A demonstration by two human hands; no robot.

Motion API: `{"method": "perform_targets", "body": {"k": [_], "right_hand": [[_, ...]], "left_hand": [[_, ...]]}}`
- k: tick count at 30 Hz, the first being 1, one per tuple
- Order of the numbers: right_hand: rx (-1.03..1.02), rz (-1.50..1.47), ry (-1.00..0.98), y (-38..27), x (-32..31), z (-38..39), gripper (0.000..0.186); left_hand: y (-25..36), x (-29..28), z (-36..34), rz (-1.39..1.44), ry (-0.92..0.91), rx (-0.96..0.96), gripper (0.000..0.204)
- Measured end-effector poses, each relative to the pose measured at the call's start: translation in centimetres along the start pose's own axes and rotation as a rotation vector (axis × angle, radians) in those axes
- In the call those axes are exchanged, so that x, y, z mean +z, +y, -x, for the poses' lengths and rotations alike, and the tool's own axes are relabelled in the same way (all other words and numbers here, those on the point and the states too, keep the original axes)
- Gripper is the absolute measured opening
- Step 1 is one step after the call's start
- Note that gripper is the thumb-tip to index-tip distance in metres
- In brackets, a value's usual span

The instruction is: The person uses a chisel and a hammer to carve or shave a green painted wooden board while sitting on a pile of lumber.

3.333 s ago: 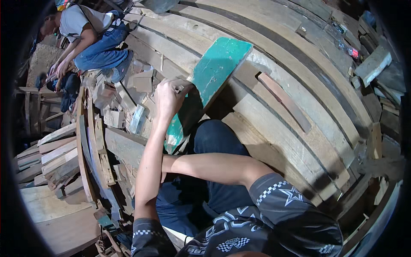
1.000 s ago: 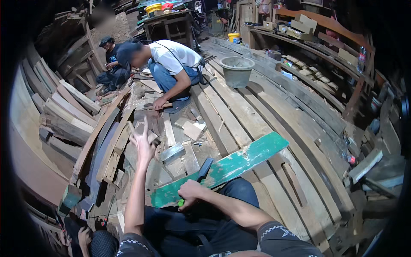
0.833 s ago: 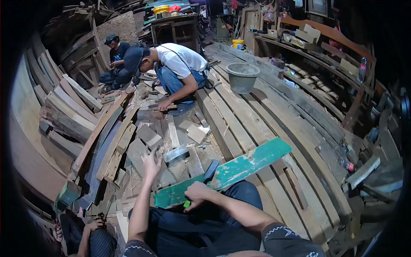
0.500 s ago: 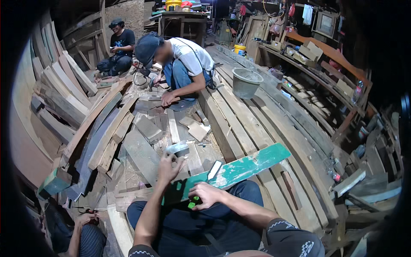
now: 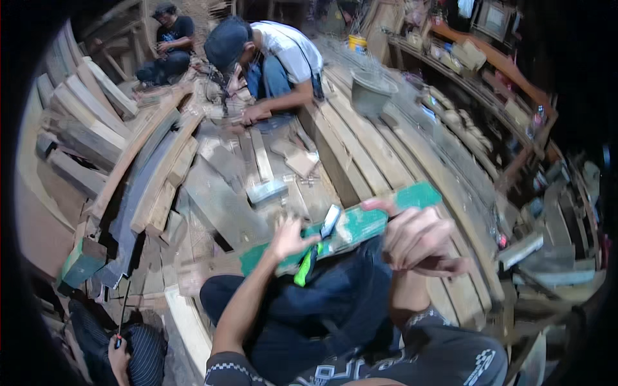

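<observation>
A green painted board (image 5: pixel 367 222) with worn patches lies across my lap. Against it leans a chisel-like tool with a flat metal blade (image 5: pixel 331 220) and a green-and-black handle (image 5: pixel 302 273). My left hand (image 5: pixel 286 239) is over the board's left part, fingers apart, its thumb beside the tool; whether it touches the handle cannot be made out. My right hand (image 5: pixel 421 239) is raised over the board's right end, blurred, with fingers loosely bent, thumb apart and no object visible in it. Beyond the board lies a grey rectangular block (image 5: pixel 267 192).
A co-worker in a light shirt (image 5: pixel 283 55) crouches ahead; another person (image 5: pixel 170 45) sits at the far left. At lower left, another person's hand (image 5: pixel 118 354) holds a thin tool. Long beams (image 5: pixel 386 157) run along the right, with a grey bucket (image 5: pixel 372 93) on them.
My right hand has let go of the green-handled tool and risen to the right. My left hand has moved from the grey block toward the tool.
</observation>
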State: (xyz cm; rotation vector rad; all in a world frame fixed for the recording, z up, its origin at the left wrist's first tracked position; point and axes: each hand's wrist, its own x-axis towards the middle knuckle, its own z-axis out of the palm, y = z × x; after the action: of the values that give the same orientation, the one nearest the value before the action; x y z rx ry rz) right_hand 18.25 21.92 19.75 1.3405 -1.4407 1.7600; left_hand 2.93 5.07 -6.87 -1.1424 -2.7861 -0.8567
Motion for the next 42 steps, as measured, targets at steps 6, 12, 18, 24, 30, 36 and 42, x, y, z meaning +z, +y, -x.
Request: {"method": "perform_targets", "body": {"k": [6, 12, 18, 24, 30, 36, 42], "right_hand": [[1.314, 1.082, -0.024, -9.3, 8.6, -7.6, 0.011], [1.609, 0.931, -0.531, -8.1, 7.2, -7.6, 0.022], [1.828, 0.736, -0.625, -6.6, 7.2, -7.4, 0.018], [1.942, 0.705, -0.601, -6.1, 7.7, -7.0, 0.015], [1.985, 0.657, -0.574, -5.2, 7.4, -5.8, 0.012], [1.923, 0.642, -0.547, -3.5, 9.6, -3.7, 0.009], [1.908, 0.648, -0.518, -2.0, 10.0, -2.0, 0.006]], "left_hand": [[-3.0, -2.8, 0.2, 0.133, 0.035, -0.065, 0.061], [-0.8, 0.3, -2.7, 0.074, 0.055, 0.069, 0.063], [-2.0, -0.1, -0.4, 0.012, 0.087, 0.08, 0.058], [-2.7, -0.6, -1.6, -0.031, 0.156, 0.262, 0.05], [-1.0, -1.8, -1.4, 0.028, 0.032, 0.03, 0.046], [-0.7, -2.2, -0.9, 0.022, 0.046, -0.026, 0.047], [-0.1, -2.7, -0.9, 0.0, 0.071, -0.01, 0.049]]}}
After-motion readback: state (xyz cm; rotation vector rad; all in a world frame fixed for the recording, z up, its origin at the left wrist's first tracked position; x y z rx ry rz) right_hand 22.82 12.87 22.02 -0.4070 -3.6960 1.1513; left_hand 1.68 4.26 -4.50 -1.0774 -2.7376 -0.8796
